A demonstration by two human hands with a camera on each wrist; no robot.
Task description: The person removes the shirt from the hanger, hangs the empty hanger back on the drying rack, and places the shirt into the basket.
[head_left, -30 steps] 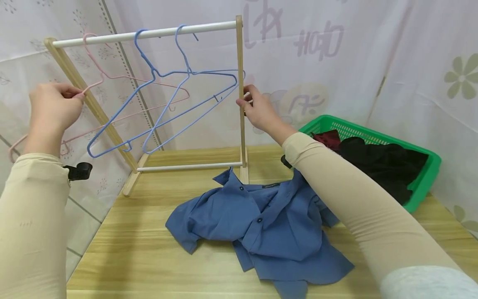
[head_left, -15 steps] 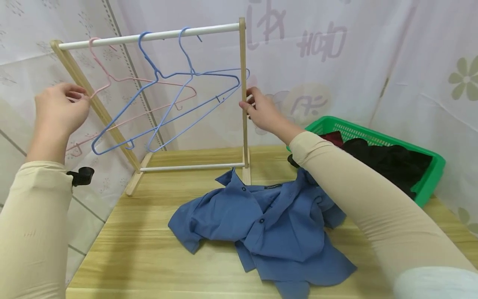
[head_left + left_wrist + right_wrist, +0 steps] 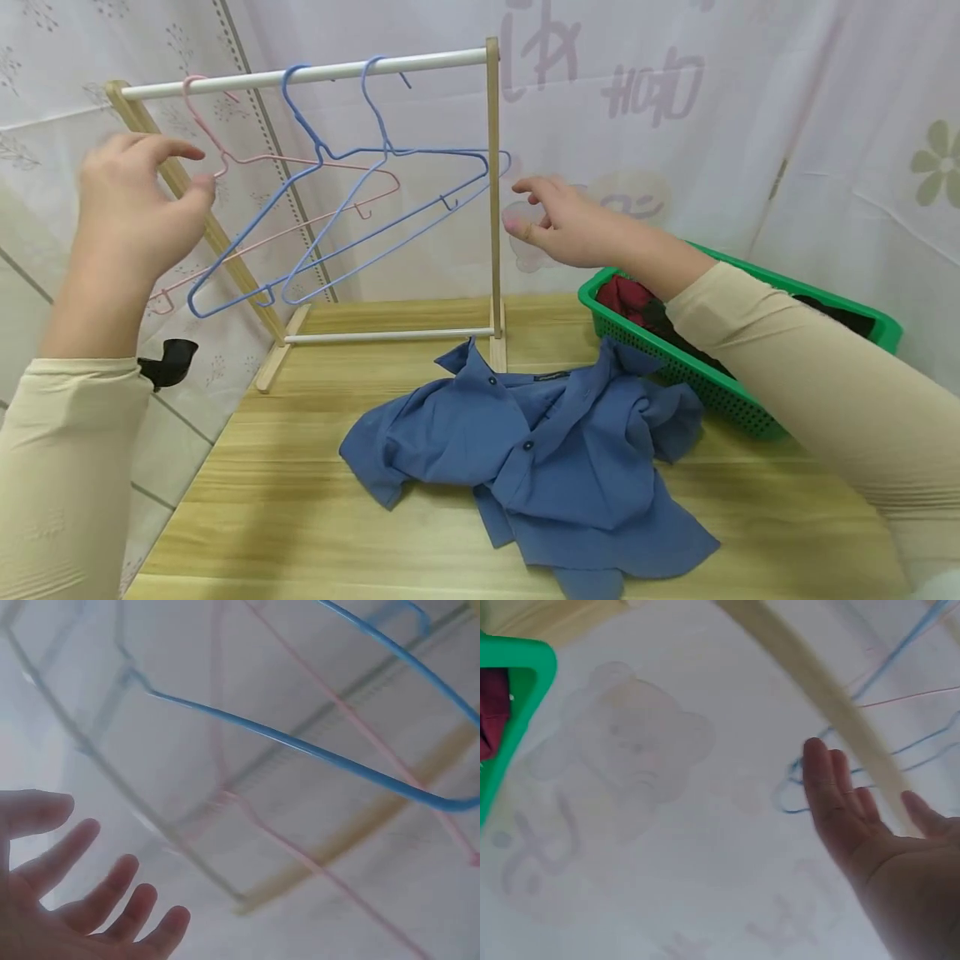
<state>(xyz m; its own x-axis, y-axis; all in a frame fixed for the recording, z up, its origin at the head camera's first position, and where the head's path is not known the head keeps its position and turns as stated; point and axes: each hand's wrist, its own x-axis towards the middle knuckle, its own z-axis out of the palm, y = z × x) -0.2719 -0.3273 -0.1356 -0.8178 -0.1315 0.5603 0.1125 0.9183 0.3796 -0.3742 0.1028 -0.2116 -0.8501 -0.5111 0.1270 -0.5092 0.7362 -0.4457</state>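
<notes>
A small rack with wooden posts (image 3: 493, 208) and a white rail (image 3: 435, 61) stands on the table. From the rail hang a pink hanger (image 3: 206, 127) and two blue hangers (image 3: 303, 122). Beside the left post, my left hand (image 3: 138, 200) has thumb and fingers apart, near the pink hanger; in the left wrist view the hand (image 3: 90, 907) holds nothing. My right hand (image 3: 581, 221), also holding nothing, is just right of the right post, with a gap between them. A blue buttoned shirt (image 3: 555, 483) lies crumpled in front of the rack, collar toward it.
At the right, behind my forearm, a green basket (image 3: 738, 408) holds dark red cloth (image 3: 622, 298) and black cloth. The wooden table (image 3: 277, 500) extends around the shirt. A white printed curtain (image 3: 810, 167) hangs close behind the rack.
My left hand has let go of the pink hanger, which now hangs farther right. My right hand has released the right post and drawn away rightward.
</notes>
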